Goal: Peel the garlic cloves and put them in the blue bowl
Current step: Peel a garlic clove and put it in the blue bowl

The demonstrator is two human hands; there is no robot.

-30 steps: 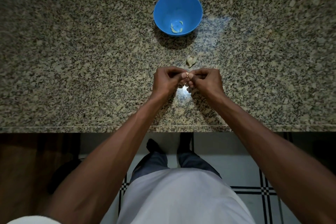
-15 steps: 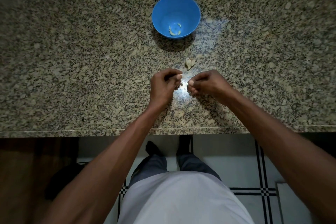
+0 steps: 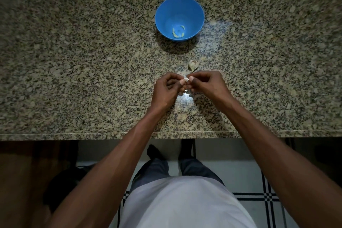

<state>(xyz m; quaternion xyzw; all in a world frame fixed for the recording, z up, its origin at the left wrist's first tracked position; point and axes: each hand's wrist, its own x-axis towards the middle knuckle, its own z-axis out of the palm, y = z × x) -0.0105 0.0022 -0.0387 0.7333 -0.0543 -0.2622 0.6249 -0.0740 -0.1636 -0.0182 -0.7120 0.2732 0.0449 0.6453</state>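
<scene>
A: What's differing from half a second back?
B: Hands were apart, now they're meeting again. Left hand (image 3: 167,89) and right hand (image 3: 207,84) are both pinching one garlic clove (image 3: 185,79) just above the granite surface (image 3: 74,61).
A: Clove axis?
B: Running roughly left-right; tip direction, can't tell.
A: Rest?
B: Garlic piece (image 3: 193,65) lying just beyond the hands; blue bowl (image 3: 179,17) further back, holding peeled cloves (image 3: 178,32).

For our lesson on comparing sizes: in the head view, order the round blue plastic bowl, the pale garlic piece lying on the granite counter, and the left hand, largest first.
1. Blue bowl
2. Left hand, though nearer the camera
3. Garlic piece
</scene>
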